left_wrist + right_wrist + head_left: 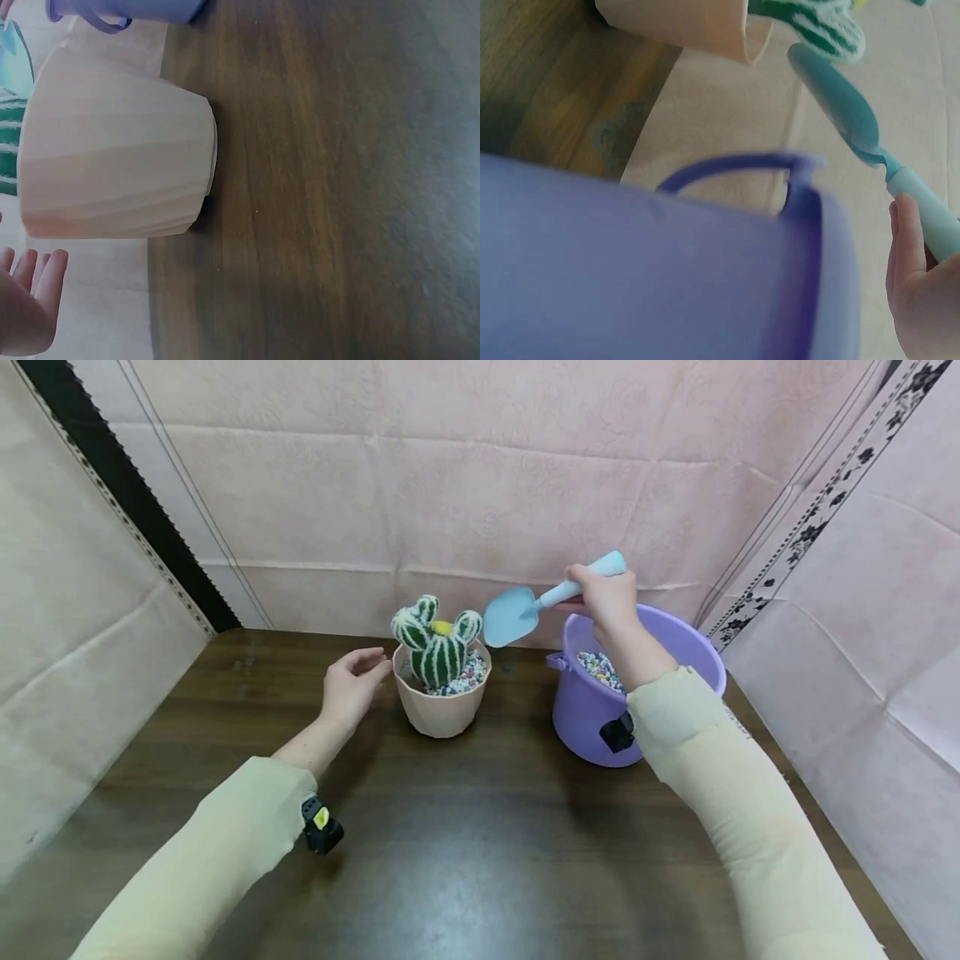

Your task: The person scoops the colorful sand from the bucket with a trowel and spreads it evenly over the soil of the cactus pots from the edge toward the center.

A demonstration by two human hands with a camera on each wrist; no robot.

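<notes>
My right hand (611, 597) grips the pale handle of a blue toy shovel (512, 617) above the rim of a purple bucket (600, 727). The shovel's blade points left, beside the knitted cactus (438, 656), and its face looks bare in the head view. Green with white stripes and a yellow top, the cactus stands in a cream pot (442, 714) among small multicoloured pebbles (474, 670). At the pot's left side is my left hand (351, 683), fingers loosely bent and holding nothing. In the left wrist view its fingers (51, 281) show a little apart from the pot.
More coloured pebbles (600, 668) lie inside the bucket, whose handle (727, 166) shows in the right wrist view. Cloth-covered walls (480, 502) enclose the brown wooden table (450, 843) at the back and both sides. The bucket stands close to the right wall.
</notes>
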